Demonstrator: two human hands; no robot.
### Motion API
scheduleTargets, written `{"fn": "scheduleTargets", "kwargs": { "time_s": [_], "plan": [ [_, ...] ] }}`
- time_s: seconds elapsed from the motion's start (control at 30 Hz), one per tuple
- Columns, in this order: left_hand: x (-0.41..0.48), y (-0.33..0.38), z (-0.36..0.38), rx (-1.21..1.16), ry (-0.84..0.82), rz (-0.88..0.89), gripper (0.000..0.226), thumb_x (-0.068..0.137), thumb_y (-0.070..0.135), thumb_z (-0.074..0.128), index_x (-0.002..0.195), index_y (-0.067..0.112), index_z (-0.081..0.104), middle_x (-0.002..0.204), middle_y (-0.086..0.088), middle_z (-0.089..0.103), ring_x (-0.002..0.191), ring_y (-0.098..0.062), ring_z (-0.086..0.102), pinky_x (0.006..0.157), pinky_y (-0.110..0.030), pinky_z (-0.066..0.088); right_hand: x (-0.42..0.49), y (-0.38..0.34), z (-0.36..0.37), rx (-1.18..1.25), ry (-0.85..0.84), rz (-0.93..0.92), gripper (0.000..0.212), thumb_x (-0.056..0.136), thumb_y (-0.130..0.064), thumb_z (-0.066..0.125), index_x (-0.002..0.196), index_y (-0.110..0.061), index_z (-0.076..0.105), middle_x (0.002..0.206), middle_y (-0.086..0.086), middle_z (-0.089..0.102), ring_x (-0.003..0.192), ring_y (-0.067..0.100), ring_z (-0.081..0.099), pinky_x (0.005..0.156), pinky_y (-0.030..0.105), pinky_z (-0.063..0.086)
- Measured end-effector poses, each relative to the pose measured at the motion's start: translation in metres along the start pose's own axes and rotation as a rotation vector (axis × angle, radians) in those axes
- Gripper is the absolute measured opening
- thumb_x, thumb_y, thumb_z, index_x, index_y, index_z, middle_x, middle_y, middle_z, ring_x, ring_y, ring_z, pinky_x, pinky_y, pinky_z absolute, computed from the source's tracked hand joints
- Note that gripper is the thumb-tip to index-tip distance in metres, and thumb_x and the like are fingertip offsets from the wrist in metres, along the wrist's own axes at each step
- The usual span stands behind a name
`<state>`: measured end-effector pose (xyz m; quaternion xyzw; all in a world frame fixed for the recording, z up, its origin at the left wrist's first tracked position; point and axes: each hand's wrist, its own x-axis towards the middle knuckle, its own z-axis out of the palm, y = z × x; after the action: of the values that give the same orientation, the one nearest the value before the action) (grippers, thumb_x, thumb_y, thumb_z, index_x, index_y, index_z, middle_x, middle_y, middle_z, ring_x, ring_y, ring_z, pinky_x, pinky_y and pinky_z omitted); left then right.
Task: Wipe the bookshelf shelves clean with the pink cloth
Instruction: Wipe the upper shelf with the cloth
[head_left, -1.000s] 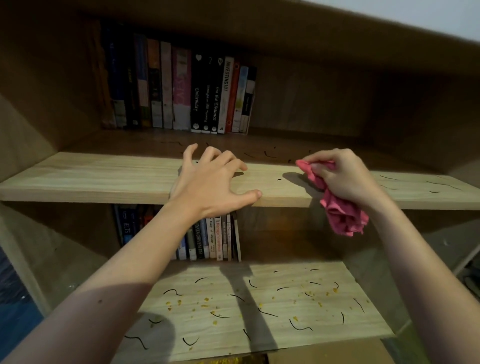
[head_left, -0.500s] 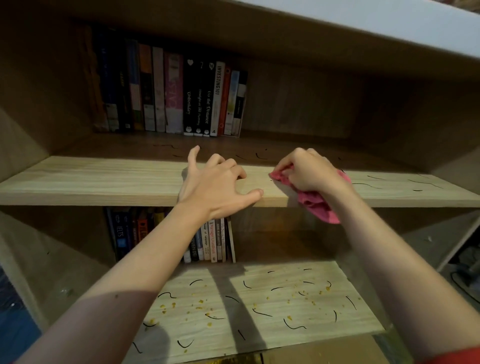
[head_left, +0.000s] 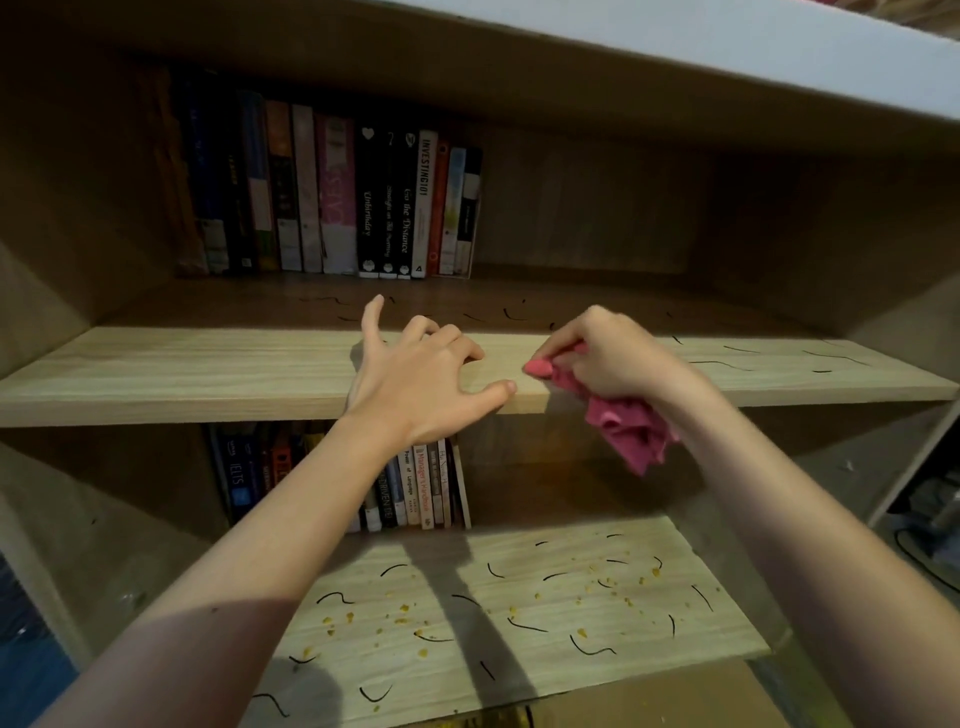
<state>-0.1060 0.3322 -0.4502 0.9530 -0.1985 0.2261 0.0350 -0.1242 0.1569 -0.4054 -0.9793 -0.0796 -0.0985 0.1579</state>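
My right hand (head_left: 605, 353) grips the crumpled pink cloth (head_left: 631, 431) at the front edge of the upper wooden shelf (head_left: 182, 371); one end of the cloth pokes out past my fingers onto the board, the rest hangs below the edge. My left hand (head_left: 421, 376) rests on the same shelf just left of it, fingers spread, thumb on the front lip. Thin black squiggles lie on the upper shelf to the right and toward the back. The lower shelf (head_left: 519, 639) carries black squiggles and yellow crumbs.
A row of upright books (head_left: 332, 202) stands at the back left of the upper shelf. More books (head_left: 415, 488) stand at the back of the lower shelf. The bookcase's top panel (head_left: 675, 57) overhangs above. Dark clutter shows past the right side panel.
My right hand has slid the pink cloth leftward along the upper shelf's front edge, close to my left thumb. My left hand has stayed on the shelf.
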Motion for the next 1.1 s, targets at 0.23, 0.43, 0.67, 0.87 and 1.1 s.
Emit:
{"fn": "scheduleTargets", "kwargs": {
  "time_s": [0.23, 0.43, 0.67, 0.87, 1.1],
  "plan": [
    [0.001, 0.001, 0.000, -0.003, 0.005, -0.011, 0.064, 0.083, 0.072, 0.021, 0.126, 0.035, 0.051, 0.130, 0.017, 0.050, 0.128, -0.008, 0.034, 0.109, -0.054, -0.010, 0.005, -0.005, 0.007, -0.081, 0.022, -0.010, 0.027, 0.091, -0.009, 0.053, 0.098, -0.027, 0.071, 0.094, -0.010, 0.062, 0.092, 0.011, 0.055, 0.091, 0.043, 0.049],
    [0.000, 0.001, -0.001, -0.023, -0.004, -0.015, 0.062, 0.084, 0.071, 0.023, 0.127, 0.035, 0.051, 0.131, 0.017, 0.049, 0.129, -0.008, 0.032, 0.110, -0.053, -0.010, 0.015, -0.006, 0.002, -0.140, 0.055, 0.057, 0.031, 0.089, -0.006, 0.051, 0.099, -0.027, 0.071, 0.111, -0.002, 0.066, 0.104, 0.021, 0.054, 0.093, 0.047, 0.046],
    [0.001, 0.001, 0.002, -0.025, 0.024, -0.007, 0.062, 0.084, 0.072, 0.025, 0.126, 0.035, 0.052, 0.131, 0.018, 0.049, 0.129, -0.006, 0.033, 0.110, -0.051, -0.010, -0.005, 0.004, 0.005, -0.041, 0.068, 0.004, 0.028, 0.092, -0.012, 0.052, 0.102, -0.028, 0.071, 0.108, -0.006, 0.066, 0.104, 0.017, 0.054, 0.091, 0.044, 0.048],
    [0.003, 0.000, 0.002, -0.038, 0.022, -0.018, 0.061, 0.084, 0.072, 0.027, 0.126, 0.035, 0.052, 0.132, 0.017, 0.049, 0.129, -0.008, 0.032, 0.111, -0.050, -0.008, 0.021, 0.007, 0.011, -0.085, 0.066, 0.011, 0.029, 0.091, -0.010, 0.053, 0.100, -0.031, 0.071, 0.112, -0.005, 0.066, 0.106, 0.018, 0.054, 0.092, 0.047, 0.047],
    [0.004, -0.007, -0.010, -0.295, 0.058, -0.091, 0.053, 0.088, 0.052, 0.047, 0.138, 0.034, 0.037, 0.143, 0.010, 0.037, 0.136, -0.015, 0.023, 0.114, -0.048, -0.004, 0.015, 0.010, 0.008, 0.033, 0.028, 0.014, 0.024, 0.091, -0.014, 0.053, 0.093, -0.030, 0.071, 0.094, -0.011, 0.062, 0.089, 0.013, 0.057, 0.086, 0.044, 0.052]
  ]
}}
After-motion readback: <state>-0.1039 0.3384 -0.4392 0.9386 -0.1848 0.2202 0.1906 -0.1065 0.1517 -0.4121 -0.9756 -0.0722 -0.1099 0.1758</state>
